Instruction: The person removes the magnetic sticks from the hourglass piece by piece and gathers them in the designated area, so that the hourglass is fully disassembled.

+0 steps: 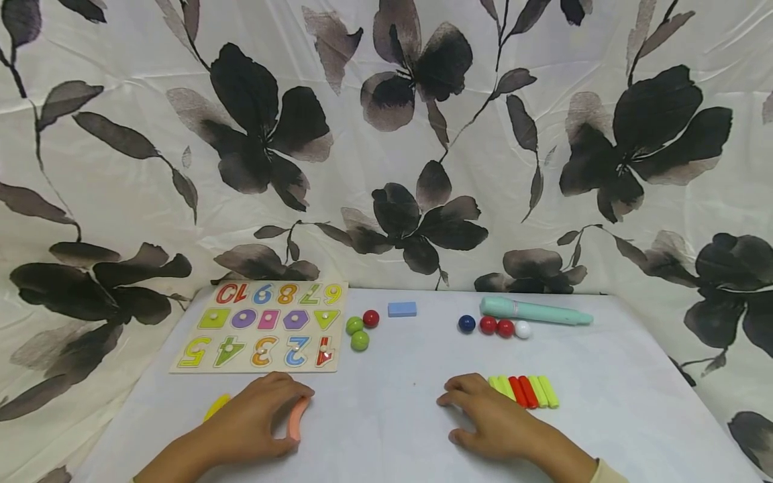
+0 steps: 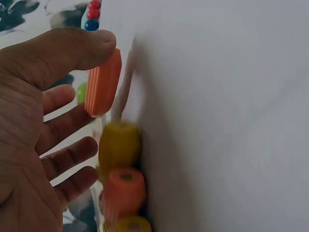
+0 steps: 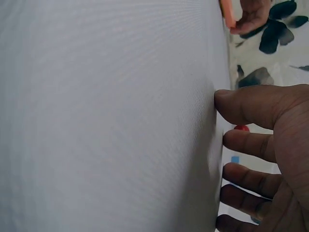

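In the head view my left hand (image 1: 256,419) pinches an orange ribbed stick (image 1: 296,419), like modelling clay, between thumb and fingers. The left wrist view shows that stick (image 2: 104,84) under the thumb, with the other fingers loosely spread. Beside this hand lies a yellow stick (image 1: 217,406), partly hidden by it; the left wrist view adds an orange one (image 2: 126,191) in the same line. My right hand (image 1: 492,422) holds nothing, its fingers spread with the tips at the white tabletop. Next to it is a row of yellow-green and red sticks (image 1: 525,391), partly covered by the hand.
A number and shape puzzle board (image 1: 260,329) lies at the back left. Near it are two green balls (image 1: 359,341), a red ball (image 1: 371,318) and a blue block (image 1: 402,309). Further right, several balls (image 1: 505,328) sit before a mint-green tube (image 1: 537,311). Floral cloth hangs behind.
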Demonstrator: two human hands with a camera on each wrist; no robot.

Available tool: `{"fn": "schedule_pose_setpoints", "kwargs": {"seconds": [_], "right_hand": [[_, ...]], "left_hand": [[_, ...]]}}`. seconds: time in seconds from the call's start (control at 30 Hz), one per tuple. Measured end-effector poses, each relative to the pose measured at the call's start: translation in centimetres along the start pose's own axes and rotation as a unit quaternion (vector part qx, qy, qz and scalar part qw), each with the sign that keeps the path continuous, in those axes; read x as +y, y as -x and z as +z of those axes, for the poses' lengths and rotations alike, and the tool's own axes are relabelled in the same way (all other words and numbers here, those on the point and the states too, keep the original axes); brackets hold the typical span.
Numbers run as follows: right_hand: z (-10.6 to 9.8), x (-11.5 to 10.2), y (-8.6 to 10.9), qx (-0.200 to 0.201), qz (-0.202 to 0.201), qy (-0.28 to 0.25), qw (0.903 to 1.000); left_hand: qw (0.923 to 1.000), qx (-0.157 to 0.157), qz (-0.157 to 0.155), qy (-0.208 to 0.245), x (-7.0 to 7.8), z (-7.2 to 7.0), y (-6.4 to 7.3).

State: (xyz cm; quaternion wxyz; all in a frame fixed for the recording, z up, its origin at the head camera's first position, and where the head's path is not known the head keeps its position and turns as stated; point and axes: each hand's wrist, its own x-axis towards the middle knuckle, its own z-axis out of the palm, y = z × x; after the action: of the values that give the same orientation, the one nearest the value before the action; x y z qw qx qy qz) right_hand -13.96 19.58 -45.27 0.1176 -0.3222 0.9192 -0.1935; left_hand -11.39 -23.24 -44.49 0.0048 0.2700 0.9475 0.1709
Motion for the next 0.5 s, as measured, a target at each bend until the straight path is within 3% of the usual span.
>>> {"fn": "schedule_pose_setpoints", "kwargs": {"seconds": [0.5], "right_hand": [[0.0,0.0,0.0,0.0,0.003,0.005,1.0]], "left_hand": [[0.9967,-0.032,-0.074,0.012,-1.1,-0.7,1.6]]}}
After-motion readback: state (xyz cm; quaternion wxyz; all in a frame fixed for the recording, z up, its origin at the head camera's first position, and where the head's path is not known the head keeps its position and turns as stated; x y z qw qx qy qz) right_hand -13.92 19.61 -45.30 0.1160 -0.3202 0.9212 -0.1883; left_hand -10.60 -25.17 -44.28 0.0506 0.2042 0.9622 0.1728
